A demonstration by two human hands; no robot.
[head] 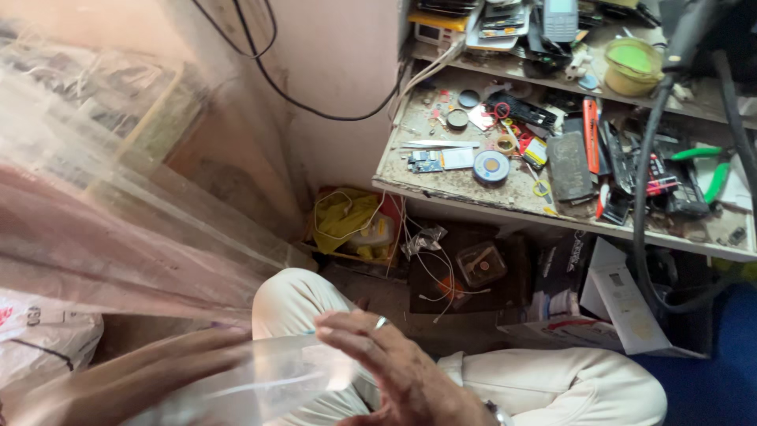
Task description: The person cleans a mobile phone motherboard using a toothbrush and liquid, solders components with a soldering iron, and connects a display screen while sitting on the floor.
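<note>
My left hand (pixel 134 379) reaches in from the lower left and lies under a clear plastic bag (pixel 260 383), holding its near side. My right hand (pixel 394 371), with a ring on one finger, presses its spread fingers on the bag's right edge above my lap. A large sheet of clear plastic (pixel 102 197) hangs across the left side, blurring what lies behind it. My legs in cream trousers (pixel 552 386) fill the bottom middle.
A cluttered workbench (pixel 441 185) at upper right carries tools, tape rolls, small circuit boards and pliers. A thick black cable (pixel 643 237) hangs down its front. Boxes, a yellow bag (pixel 343 217) and loose wires sit on the floor beneath.
</note>
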